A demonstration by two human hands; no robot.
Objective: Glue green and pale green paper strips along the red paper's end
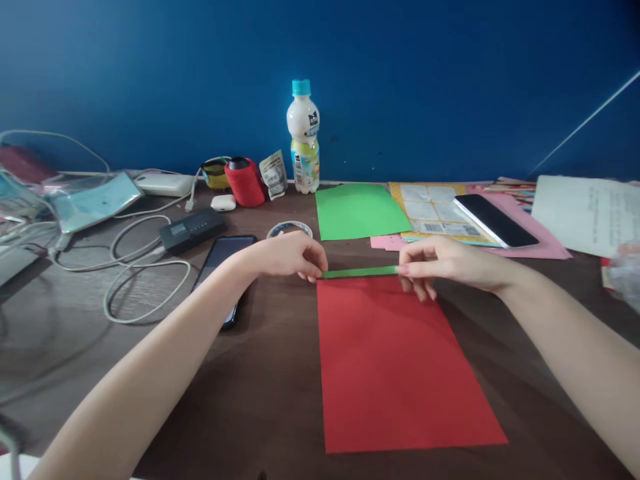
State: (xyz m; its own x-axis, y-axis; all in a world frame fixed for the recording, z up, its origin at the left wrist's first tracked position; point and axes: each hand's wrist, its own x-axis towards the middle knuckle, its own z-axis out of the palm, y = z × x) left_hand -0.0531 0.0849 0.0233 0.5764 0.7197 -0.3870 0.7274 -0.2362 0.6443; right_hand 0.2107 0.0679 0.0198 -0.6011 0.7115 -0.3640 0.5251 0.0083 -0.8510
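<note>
A narrow green paper strip (359, 272) stretches between my two hands along the far edge of a red sheet of paper (400, 367). My left hand (293, 255) pinches the strip's left end, and my right hand (437, 265) grips its right end between thumb and fingers. The red sheet lies flat on the dark table; whether the strip touches it, I cannot tell. Beyond my hands lies a larger green sheet of paper (357, 212). A roll of tape (290, 227) is just behind my left hand, partly hidden by it.
A phone (220, 257) lies under my left forearm, near a black device (193, 230) and looping white cables (107, 300). A drink bottle (304, 143) stands by the blue wall. Another phone (497, 220) rests on pink paper (547, 248) at the right.
</note>
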